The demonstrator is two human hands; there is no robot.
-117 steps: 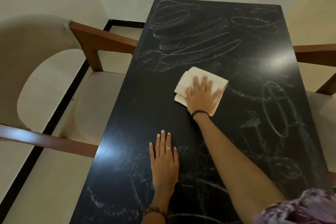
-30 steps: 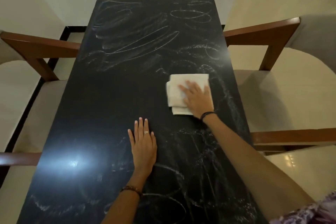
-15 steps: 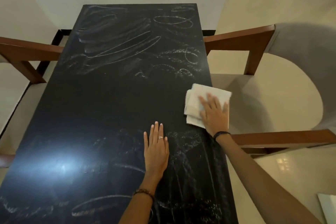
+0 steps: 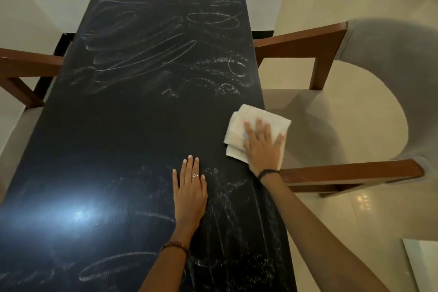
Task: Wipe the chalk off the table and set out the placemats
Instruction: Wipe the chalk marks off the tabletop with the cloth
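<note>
So the right hand (image 4: pixel 262 147) is flat on a folded white cloth (image 4: pixel 251 125), fingers straight and spread, pressing it down at the right edge of the black table (image 4: pixel 123 125). The cloth's far corner pokes out past that edge, over the seat of the chair (image 4: pixel 355 114) on the right. There's a dark band on that wrist.

The left hand (image 4: pixel 189 193) lies palm down on the tabletop too, fingers straight and together, holding nothing, just resting a bit nearer to the camera and to the left of the cloth. Ring on one finger, beaded bracelet on the wrist.

Chalk marks (image 4: pixel 151 54) are all over the far half of the table, big loops and scribbles, and there's more smeared chalk on the near part around and below the left hand. The strip across the middle looks mostly clean, though with the glare spot at lower left I can't really say how clean it is there.

A second wooden armrest (image 4: pixel 28 61) shows on the left side. At the bottom right corner there's a pale flat thing (image 4: pixel 424 265) on the floor; can't tell what it is.
</note>
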